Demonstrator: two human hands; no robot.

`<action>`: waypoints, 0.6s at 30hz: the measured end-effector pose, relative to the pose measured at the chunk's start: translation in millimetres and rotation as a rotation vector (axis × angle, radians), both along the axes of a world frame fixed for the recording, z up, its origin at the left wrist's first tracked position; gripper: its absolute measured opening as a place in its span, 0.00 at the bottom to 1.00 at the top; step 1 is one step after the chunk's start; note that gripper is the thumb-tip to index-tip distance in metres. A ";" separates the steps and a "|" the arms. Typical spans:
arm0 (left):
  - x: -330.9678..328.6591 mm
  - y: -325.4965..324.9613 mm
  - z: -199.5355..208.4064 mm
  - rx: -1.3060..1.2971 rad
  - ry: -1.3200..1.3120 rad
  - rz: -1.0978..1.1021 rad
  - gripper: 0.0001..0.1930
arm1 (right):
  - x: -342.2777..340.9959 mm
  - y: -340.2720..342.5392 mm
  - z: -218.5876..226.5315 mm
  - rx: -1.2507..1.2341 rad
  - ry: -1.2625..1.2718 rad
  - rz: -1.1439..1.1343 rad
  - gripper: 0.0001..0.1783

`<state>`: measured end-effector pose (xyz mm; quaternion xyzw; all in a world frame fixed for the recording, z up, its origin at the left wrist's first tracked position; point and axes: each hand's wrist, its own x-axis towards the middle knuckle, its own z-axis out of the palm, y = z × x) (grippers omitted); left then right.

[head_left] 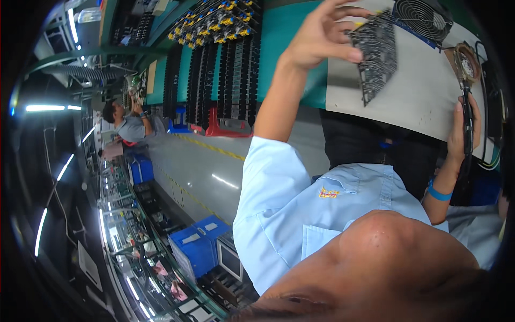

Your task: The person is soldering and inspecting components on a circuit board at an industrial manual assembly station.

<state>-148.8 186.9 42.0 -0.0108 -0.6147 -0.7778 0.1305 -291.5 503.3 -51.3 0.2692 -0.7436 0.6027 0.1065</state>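
My left hand [332, 37] is up over the workbench, its fingers and thumb pinching the edge of a circuit board [380, 56]. The board is tilted and smeared by motion. At the right, my right hand [460, 126] is closed around a slim black handle [468, 129]. A round, brown-rimmed piece [466, 63] sits at the handle's far end; I cannot tell whether the two are joined. The board hangs over a pale mat [413, 104], apart from my right hand.
A round fan with a wire guard [422, 21] stands behind the board. Black slotted racks [236, 80] line the green bench at the left, with several yellow-and-blue-tipped boards [214, 21] beyond. Blue bins [198, 244] stand on the floor. Another person [131, 123] works farther off.
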 end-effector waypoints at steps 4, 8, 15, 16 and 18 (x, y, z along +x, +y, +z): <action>85.4 -7.7 21.1 -0.189 0.204 0.406 0.56 | -4.6 9.7 -8.9 -0.017 0.035 -0.003 0.19; 157.1 -12.2 45.7 -0.306 0.170 0.937 0.49 | -9.2 5.5 -21.1 -0.050 0.011 0.033 0.19; 224.5 -129.1 68.2 -0.666 0.082 1.497 0.47 | -14.9 14.6 -19.7 -0.036 0.048 0.065 0.19; 234.2 -156.0 56.4 -0.699 0.007 1.523 0.48 | -14.2 9.3 -20.3 -0.015 0.049 0.076 0.19; 241.8 -189.4 56.0 -0.802 -0.102 1.557 0.51 | -13.7 11.1 -20.0 -0.022 0.053 0.079 0.19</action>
